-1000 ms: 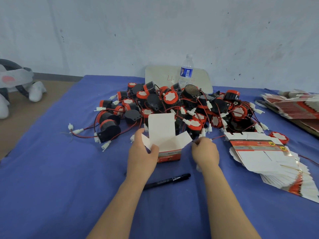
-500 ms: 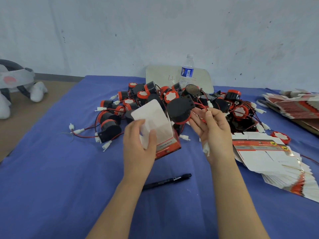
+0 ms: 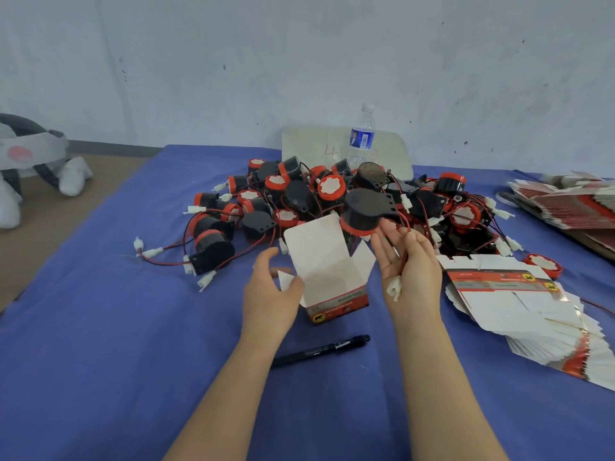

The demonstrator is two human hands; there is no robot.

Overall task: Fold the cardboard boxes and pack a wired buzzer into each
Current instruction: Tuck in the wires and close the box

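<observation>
While the cardboard box (image 3: 332,277) stands open on the blue cloth (image 3: 100,327), the left hand (image 3: 269,297) pinches its left flap and the right hand (image 3: 411,271) grips a buzzer (image 3: 364,211) by its wires beside the raised lid; the buzzer pile (image 3: 299,194) lies far, flat boxes (image 3: 519,304) right, a pen (image 3: 319,351) near.

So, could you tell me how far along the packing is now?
One box is folded and stands with its top flaps open. The left hand pinches a side flap while the right hand holds a buzzer by its wires near the opening. Still to do: put it in, close the flaps, then work through the buzzer pile and the stack of flat boxes.
</observation>
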